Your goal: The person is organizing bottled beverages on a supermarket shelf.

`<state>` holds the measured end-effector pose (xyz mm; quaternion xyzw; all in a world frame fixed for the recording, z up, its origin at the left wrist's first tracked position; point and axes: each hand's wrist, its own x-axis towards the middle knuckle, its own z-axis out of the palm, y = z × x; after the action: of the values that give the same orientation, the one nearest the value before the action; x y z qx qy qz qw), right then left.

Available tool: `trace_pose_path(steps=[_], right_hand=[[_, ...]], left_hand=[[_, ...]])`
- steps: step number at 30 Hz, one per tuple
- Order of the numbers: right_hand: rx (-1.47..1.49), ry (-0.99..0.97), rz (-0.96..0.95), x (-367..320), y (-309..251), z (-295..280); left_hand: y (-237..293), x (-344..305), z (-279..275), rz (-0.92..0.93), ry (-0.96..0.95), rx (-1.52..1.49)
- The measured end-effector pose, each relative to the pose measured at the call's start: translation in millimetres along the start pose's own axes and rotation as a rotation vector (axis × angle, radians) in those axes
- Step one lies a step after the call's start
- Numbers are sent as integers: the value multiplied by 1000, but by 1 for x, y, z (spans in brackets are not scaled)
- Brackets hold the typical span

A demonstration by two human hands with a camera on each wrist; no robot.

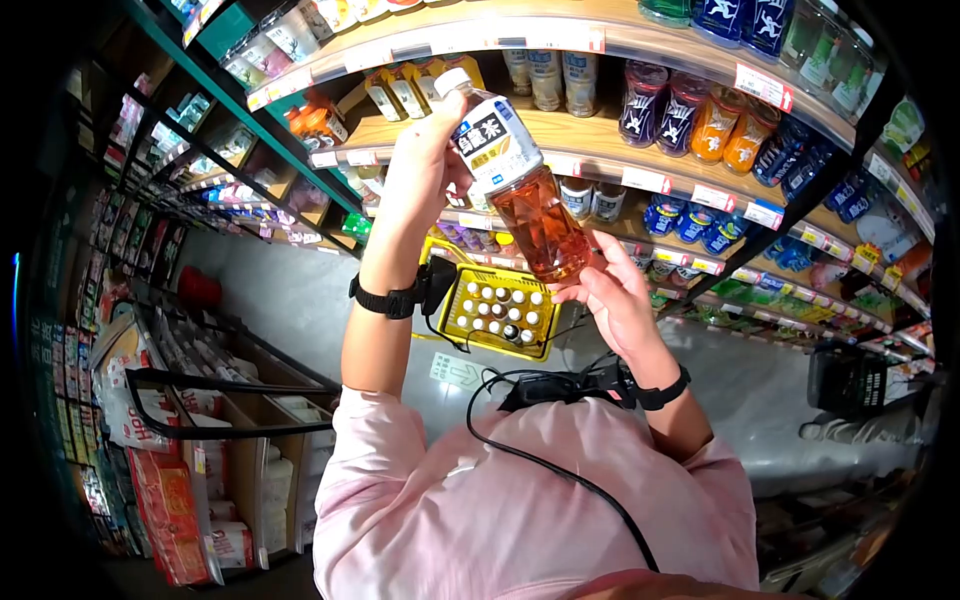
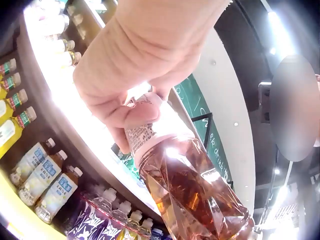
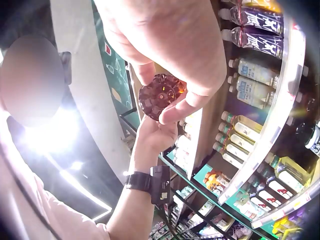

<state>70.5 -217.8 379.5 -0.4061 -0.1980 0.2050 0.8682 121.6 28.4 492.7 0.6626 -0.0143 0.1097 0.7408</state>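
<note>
A bottle of oolong tea with reddish-brown liquid and a white-and-blue label is held tilted in front of the shelves. My left hand grips its upper part near the white cap; in the left wrist view the thumb presses on the label. At the lower end, my right hand pinches the base between thumb and fingers. The right wrist view looks onto the faceted bottom of the tea bottle, with fingertips at either side.
Below the hands, a yellow basket on the floor holds several white-capped bottles. Drink shelves curve across the front. A rack of packaged goods stands at the left, a black basket at the right near another person's leg.
</note>
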Motion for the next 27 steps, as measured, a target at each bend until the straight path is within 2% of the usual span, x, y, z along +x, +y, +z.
trace_pose_path(steps=[4,10,12,13,14,15,16,17,18,19,20,22,23,27], right_hand=[[19,29,-41,-7,0,-6],[-68,53,-1,-20,-3,-16],[-19,64,-23,-31,-1,-20],[45,119,-42,-34,-7,-9],[67,94,-6,-38,-9,-16],[36,126,12,-46,-8,-27],[6,158,37,-54,-5,-41],[22,138,73,-63,0,-61],[38,119,105,-71,3,-78],[-42,171,99,-83,-5,-74],[-49,236,116,-91,-16,-66],[-176,293,64,-113,-9,-90],[-213,325,56,-121,-10,-99],[-267,362,115,-138,-14,-105]], left_hand=[[-6,-2,4,-1,-37,18],[-11,-13,14,-81,-87,-17],[-11,-24,32,-51,-57,81],[-17,-27,41,-28,-130,40],[1,-42,57,-57,-182,118],[3,-53,75,-48,-197,2],[-3,-60,88,-10,-220,-14],[-20,-65,103,109,-202,-8],[-21,-74,115,111,-223,-16],[-20,-82,124,174,-272,-119],[-13,-93,122,3,-353,29],[-27,-105,128,299,-327,171],[-37,-109,131,385,-334,169],[-47,-113,130,413,-427,187]])
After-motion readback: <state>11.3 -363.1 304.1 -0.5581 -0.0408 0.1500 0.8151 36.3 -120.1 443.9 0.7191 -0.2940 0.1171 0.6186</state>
